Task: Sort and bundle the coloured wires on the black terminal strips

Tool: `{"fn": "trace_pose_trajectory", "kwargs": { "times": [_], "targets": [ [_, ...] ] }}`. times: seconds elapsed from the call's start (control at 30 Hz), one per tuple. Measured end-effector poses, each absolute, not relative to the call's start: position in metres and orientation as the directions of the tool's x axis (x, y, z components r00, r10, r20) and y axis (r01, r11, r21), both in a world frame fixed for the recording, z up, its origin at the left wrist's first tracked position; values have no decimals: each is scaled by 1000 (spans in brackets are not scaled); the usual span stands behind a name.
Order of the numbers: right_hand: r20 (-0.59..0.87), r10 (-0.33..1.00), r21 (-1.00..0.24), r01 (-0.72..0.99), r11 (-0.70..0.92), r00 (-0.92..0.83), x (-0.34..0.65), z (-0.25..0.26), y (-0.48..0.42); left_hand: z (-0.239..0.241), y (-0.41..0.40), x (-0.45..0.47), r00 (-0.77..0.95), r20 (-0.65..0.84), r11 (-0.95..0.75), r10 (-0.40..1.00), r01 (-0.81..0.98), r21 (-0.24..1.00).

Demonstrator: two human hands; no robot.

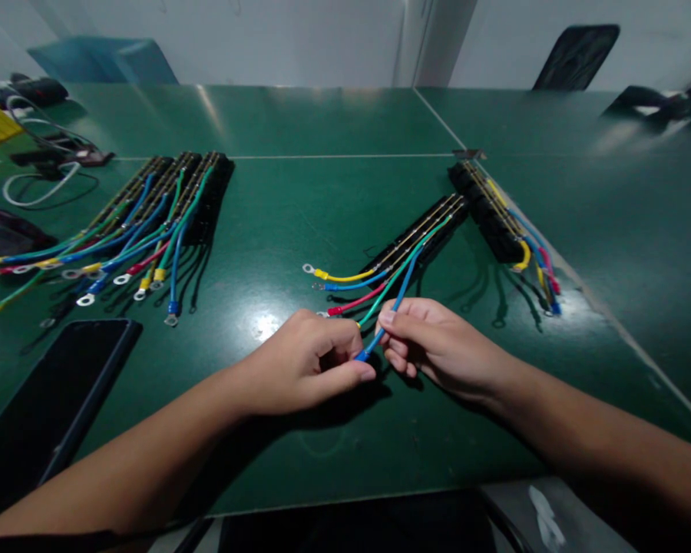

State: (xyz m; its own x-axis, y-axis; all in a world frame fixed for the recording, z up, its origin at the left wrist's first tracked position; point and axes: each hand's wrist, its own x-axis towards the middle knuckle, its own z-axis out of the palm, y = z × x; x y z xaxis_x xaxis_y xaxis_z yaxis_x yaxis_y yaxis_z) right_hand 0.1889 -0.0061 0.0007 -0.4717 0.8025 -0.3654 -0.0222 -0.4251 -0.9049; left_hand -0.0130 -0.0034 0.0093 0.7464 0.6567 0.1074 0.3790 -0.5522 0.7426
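Observation:
A blue wire (404, 287) runs from a black terminal block (431, 224) down to my two hands. My left hand (316, 357) is closed on the wire's blue sleeved end, and its tip is hidden by the fingers. Higher up the same wire, my right hand (423, 334) pinches it between thumb and fingers. Beside them, a yellow wire (345, 277), another blue wire (351, 286), a red wire (357, 303) and a green wire (388, 286) fan out from the block. Ring lugs show on several of these ends; the green end is partly hidden behind my left hand.
Another wired terminal block (487, 211) lies at the right, touching the first near its far end. Several wired blocks (207, 196) lie side by side at the left. A phone (57, 399) is near the left front edge of the green table (299, 200). Cables (46, 165) lie behind it.

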Motion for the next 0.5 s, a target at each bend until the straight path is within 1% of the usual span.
{"fn": "trace_pose_trajectory", "kwargs": {
  "times": [0.3, 0.5],
  "targets": [
    [-354, 821, -913, -22, -406, -448, 189, -2, -6, 7, -4, -12, 677, 25, -425, 735, 432, 796],
    [-354, 811, -898, -74, -434, -467, 189, -2, -5, 6, -5, -12, 691, 39, -458, 722, 435, 775]
  ]
}}
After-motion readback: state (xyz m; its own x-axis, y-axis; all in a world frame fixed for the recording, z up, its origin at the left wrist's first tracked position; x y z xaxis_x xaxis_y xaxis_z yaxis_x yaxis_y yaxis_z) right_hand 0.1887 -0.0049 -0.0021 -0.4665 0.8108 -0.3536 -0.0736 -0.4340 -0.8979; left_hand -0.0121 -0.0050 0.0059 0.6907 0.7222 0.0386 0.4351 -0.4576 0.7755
